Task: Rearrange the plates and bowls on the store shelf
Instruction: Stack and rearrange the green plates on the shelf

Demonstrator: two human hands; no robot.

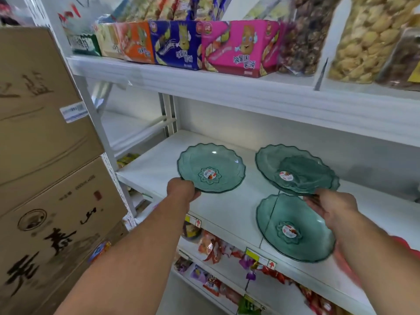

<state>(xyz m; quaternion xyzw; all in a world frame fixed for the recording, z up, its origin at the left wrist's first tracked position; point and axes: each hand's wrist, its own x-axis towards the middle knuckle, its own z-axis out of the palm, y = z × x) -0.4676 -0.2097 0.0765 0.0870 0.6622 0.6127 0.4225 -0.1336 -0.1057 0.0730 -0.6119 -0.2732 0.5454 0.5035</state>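
Observation:
My left hand [181, 189] grips the near rim of a green scalloped glass plate [211, 167] at the left of the white middle shelf [154, 164]. My right hand [331, 208] holds the near edge of a small stack of green plates [295, 169], a smaller one lying inside a larger one, tilted above the shelf. A third green plate [293, 228] lies flat on the shelf near its front edge, just below the stack and partly behind my right wrist. Each plate has a red sticker at its centre.
The shelf above [227, 87] carries colourful snack boxes [175, 44] and bags of dried food [368, 37]. Stacked cardboard boxes [45, 155] stand close on the left. Lower shelves hold packaged snacks [218, 248]. Bare white shelf surface lies behind and to the right of the plates.

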